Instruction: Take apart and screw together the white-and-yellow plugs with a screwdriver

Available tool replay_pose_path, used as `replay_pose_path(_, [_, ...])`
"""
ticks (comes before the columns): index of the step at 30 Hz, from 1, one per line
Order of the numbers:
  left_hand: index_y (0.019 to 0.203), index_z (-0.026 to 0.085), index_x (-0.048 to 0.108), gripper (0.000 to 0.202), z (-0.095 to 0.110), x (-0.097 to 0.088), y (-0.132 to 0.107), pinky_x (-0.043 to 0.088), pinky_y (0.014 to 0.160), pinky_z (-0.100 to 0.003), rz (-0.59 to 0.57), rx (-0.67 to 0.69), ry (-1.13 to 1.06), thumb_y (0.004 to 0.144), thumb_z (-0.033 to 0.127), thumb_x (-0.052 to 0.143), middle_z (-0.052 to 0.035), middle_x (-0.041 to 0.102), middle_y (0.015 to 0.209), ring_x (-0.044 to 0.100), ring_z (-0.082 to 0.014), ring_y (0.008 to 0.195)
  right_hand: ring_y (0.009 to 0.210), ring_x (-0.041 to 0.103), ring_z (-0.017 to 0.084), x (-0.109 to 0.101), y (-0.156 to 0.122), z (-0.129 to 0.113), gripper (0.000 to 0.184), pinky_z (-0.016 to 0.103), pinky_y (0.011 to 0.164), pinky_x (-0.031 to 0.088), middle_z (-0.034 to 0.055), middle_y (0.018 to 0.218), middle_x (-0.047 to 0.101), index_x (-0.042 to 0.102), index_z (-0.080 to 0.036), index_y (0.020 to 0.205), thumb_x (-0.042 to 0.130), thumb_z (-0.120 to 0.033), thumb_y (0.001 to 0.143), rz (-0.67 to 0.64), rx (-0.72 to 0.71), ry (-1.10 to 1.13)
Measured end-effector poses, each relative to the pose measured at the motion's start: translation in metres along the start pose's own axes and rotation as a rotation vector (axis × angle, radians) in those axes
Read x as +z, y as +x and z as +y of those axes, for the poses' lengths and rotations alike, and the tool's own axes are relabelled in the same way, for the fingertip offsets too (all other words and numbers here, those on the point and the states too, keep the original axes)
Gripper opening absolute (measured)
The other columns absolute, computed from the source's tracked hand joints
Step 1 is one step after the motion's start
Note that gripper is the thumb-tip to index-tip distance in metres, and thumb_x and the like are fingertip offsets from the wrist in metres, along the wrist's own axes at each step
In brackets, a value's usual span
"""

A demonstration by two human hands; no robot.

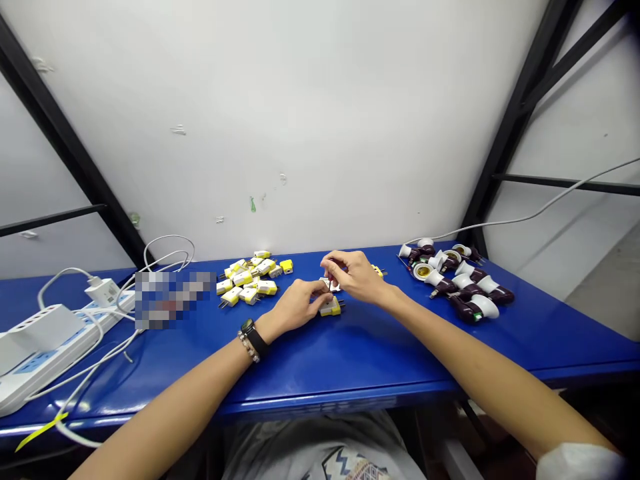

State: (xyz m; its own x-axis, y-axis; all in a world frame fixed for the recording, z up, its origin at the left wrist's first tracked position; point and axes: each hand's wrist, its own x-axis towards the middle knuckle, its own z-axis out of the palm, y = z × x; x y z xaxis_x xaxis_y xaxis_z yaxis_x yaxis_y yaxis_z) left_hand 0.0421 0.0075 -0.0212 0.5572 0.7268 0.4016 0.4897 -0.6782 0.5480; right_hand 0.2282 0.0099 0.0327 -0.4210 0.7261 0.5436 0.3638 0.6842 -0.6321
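Blue bench (400,353): we see left hand (295,305) and right hand (353,275) pinching a white plug part (331,285); slack pinch could drop it.

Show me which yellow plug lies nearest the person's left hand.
The yellow plug just beside the left hand, apart from the heap of plugs farther left.

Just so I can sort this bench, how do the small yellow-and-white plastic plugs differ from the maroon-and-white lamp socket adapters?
The yellow-and-white plugs are small and boxy with metal prongs, while the maroon-and-white lamp socket adapters are larger and rounded, some showing round open sockets. The plugs lie heaped tightly; the adapters are more loosely spread. Both sit in groups on the blue table.
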Motion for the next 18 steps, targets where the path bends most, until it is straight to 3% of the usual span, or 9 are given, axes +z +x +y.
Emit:
replay_pose_path(6, [0.092,0.017,0.074,0.023,0.004,0.001,-0.001,0.055,0.083,-0.029,0.052,0.032,-0.173,0.096,0.025,0.052,-0.0043,0.078,0.094,0.072,-0.0203,0.088,0.061,0.060,0.013,-0.007,0.000,0.000,0.037,0.027,0.059,0.050,0.0055,0.087,0.071,0.064,-0.016,0.104,0.036,-0.041,0.104,-0.265,0.063,0.217])
replay_pose_path(9, [0.091,0.016,0.071,0.023,0.003,0.004,0.000,0.057,0.079,-0.029,0.052,0.007,-0.263,0.096,0.028,0.052,-0.0046,0.077,0.089,0.072,-0.0191,0.082,0.060,0.059,0.012,-0.004,-0.001,-0.001,0.031,0.025,0.058,0.050,0.0037,0.085,0.069,0.064,-0.016,0.107,0.049,-0.042,0.099,-0.161,0.062,0.183])
replay_pose_path(13, [0.088,0.016,0.065,0.021,0.000,0.006,0.000,0.058,0.072,-0.028,0.074,-0.030,-0.256,0.094,0.035,0.058,-0.0044,0.075,0.084,0.071,-0.0176,0.073,0.058,0.059,0.013,0.003,-0.002,-0.002,0.026,0.025,0.056,0.048,0.0011,0.070,0.064,0.064,-0.016,0.087,0.063,-0.042,0.091,0.034,0.082,0.143])
replay_pose_path(15, [0.088,0.016,0.065,0.021,0.001,0.006,0.000,0.058,0.070,-0.027,0.080,-0.035,-0.249,0.094,0.036,0.059,-0.0043,0.075,0.085,0.070,-0.0173,0.073,0.056,0.058,0.013,0.003,-0.002,-0.002,0.027,0.025,0.055,0.048,0.0017,0.070,0.065,0.066,-0.015,0.088,0.059,-0.041,0.093,0.007,0.074,0.183])
replay_pose_path(18, [0.095,0.015,0.066,0.022,0.003,0.004,0.000,0.058,0.072,-0.028,0.066,-0.018,-0.273,0.096,0.035,0.056,-0.0058,0.075,0.092,0.071,-0.0184,0.079,0.058,0.059,0.012,0.001,-0.002,-0.003,0.031,0.025,0.056,0.049,0.0037,0.082,0.070,0.067,-0.016,0.108,0.047,-0.038,0.099,-0.117,0.067,0.276])
